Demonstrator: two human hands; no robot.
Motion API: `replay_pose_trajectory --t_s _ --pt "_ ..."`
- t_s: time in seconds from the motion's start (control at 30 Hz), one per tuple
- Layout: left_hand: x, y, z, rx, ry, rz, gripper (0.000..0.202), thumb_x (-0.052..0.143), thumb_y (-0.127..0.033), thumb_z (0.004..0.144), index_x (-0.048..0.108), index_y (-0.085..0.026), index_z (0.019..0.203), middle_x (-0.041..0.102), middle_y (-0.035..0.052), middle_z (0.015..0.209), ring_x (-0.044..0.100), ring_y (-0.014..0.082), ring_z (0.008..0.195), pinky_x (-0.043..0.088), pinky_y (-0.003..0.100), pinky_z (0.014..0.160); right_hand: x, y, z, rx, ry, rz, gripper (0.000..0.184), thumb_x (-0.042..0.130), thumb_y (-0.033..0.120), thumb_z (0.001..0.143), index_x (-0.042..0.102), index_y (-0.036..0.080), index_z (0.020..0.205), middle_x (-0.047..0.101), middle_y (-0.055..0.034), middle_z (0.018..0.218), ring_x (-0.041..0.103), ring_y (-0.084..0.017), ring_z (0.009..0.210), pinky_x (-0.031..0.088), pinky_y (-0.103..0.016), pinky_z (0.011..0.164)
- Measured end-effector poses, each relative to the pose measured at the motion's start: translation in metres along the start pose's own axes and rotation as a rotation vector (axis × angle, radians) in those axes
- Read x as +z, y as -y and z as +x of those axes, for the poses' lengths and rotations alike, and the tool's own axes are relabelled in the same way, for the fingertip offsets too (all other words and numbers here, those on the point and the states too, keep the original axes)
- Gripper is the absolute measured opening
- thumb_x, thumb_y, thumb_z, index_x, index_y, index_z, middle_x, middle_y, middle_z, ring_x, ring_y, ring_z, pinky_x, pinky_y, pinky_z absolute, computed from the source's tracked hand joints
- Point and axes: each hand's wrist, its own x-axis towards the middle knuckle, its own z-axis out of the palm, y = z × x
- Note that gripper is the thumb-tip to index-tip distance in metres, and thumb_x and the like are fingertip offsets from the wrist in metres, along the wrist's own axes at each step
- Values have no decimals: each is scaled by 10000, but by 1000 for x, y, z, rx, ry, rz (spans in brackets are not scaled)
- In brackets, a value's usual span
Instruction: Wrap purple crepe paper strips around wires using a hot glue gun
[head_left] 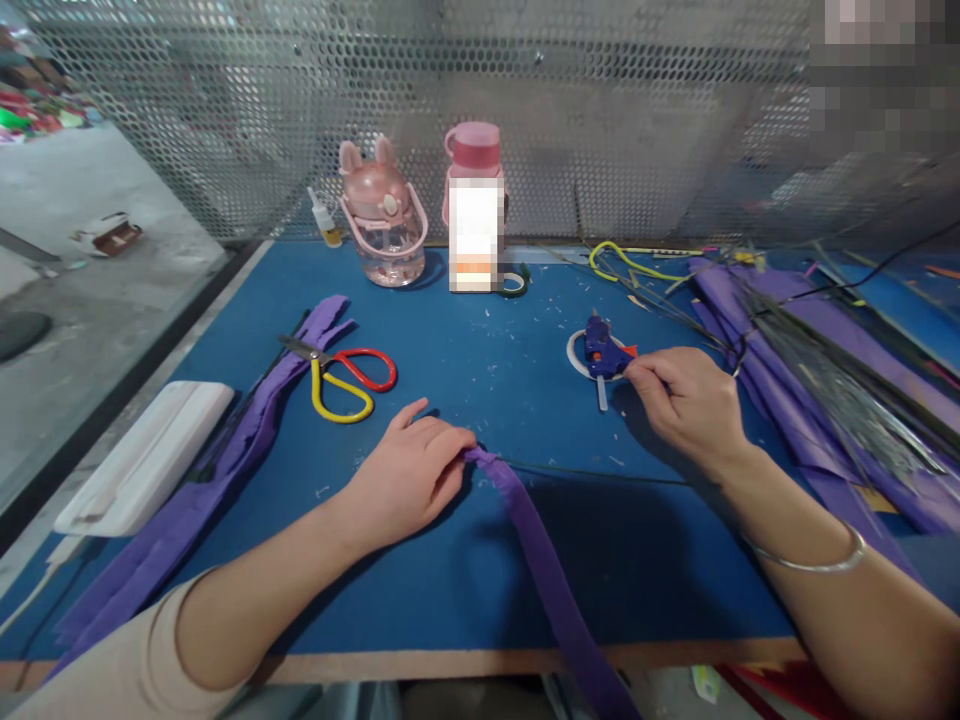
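My left hand [412, 462] is closed in a pinch on the end of a long purple strip [541, 550], which looks like crepe paper or cloth. From that bunched end the strip hangs down over the table's front edge. A thin dark wire [600, 474] runs rightward from the same pinch. My right hand [694, 405] has its fingers closed at the handle end of a blue hot glue gun [600, 345]. The gun rests over a white ring [574, 355], with a glue stick [602, 394] poking out. How far the fingers wrap the handle is hidden.
Scissors [315, 357] lie on more purple strips [259, 415], beside a white box with a cable [150, 455]. Two pink bottles [384, 230] [477, 150] and a blurred-out upright phone-like panel [476, 235] stand at the back. Purple sheets [780, 370] and wires cover the right.
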Motion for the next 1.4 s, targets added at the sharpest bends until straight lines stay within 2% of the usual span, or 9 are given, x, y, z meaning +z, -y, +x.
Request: replay_pose_trajectory --t_s 0.1,0.27,0.57,0.73,0.87,0.97,1.1,1.2,1.4 --pt "1 0 0 -6 -40 -53 167 453 -186 926 571 -178 1044 702 43 933 647 179 859 486 379 903 1 0 1 -44 -26 -27 312 465 380 939 644 246 721 695 -47 704 665 -239 740 496 -402 770" --pt "0 -4 -2 -87 -26 -252 185 465 -228 944 569 -175 1088 699 41 953 653 146 823 502 259 741 4 1 1 -187 -163 18 200 570 301 894 670 205 749 720 -52 707 686 -220 712 507 -355 696" --pt "4 -13 0 -241 176 -700 178 490 -297 939 569 -182 1050 647 2 792 546 102 643 434 226 604 0 34 -2 -291 35 250 127 571 167 890 697 183 880 761 -57 844 722 -194 827 551 -307 780" --pt "14 -16 0 -309 206 -995 182 457 -319 963 499 -171 1061 676 56 949 630 113 747 492 245 694 0 55 -8 -133 331 452 235 460 188 952 693 194 982 761 -32 926 718 -153 874 543 -253 769" --pt "17 -19 7 -306 174 -989 157 439 -305 973 499 -171 1029 664 39 895 592 106 743 466 239 698 6 66 -7 -5 526 586 261 440 232 965 666 202 1090 748 -19 911 703 -141 830 525 -244 745" --pt "15 -21 14 -308 116 -963 220 429 -303 978 510 -162 1127 630 4 782 559 102 712 441 228 681 12 72 0 40 554 650 250 463 256 953 659 197 1095 738 -40 1003 688 -165 900 510 -275 799" --pt "11 -25 15 -319 111 -998 304 427 -335 980 539 -158 1200 636 11 818 529 87 656 439 213 629 14 82 12 78 555 721 223 467 237 929 670 181 1001 716 -54 1047 664 -172 922 493 -291 819" --pt "10 -28 10 -340 78 -1012 338 421 -345 981 537 -165 1243 643 18 853 499 77 615 427 207 587 12 92 19 152 591 806 198 487 229 902 663 166 967 707 -46 950 640 -148 812 488 -268 742" --pt "13 -24 2 -426 31 -1100 364 474 -383 953 578 -147 1210 636 22 814 421 63 556 348 204 511 19 105 7 387 761 1049 254 586 384 867 633 153 964 601 18 638 487 -89 511 399 -220 503"
